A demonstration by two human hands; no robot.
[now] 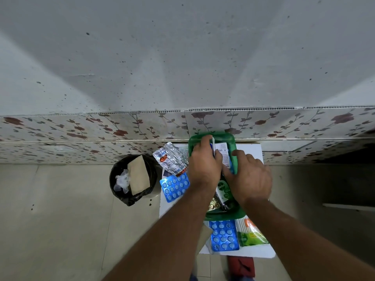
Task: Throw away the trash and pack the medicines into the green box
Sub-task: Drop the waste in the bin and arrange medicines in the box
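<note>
The green box [230, 138] sits on a small white table [257, 151]. My left hand [205, 161] is inside its far end, closed on a white medicine pack [213, 146] standing on edge. My right hand [250, 177] rests on the box's right rim with fingers spread. A green Dettol bottle [223, 192] and a gold blister strip [213, 204] lie in the box's near end. Outside the box lie silver blister strips [170, 157], a blue tablet strip [174, 187] at the left, another blue strip [223, 235] and a cotton-bud pack [249, 233] in front.
A black bin [132, 179] with a dark liner stands on the floor left of the table, holding a brown cardboard piece and crumpled clear plastic. A floral-patterned panel and grey wall rise behind the table. A red item [241, 265] lies on the floor near my feet.
</note>
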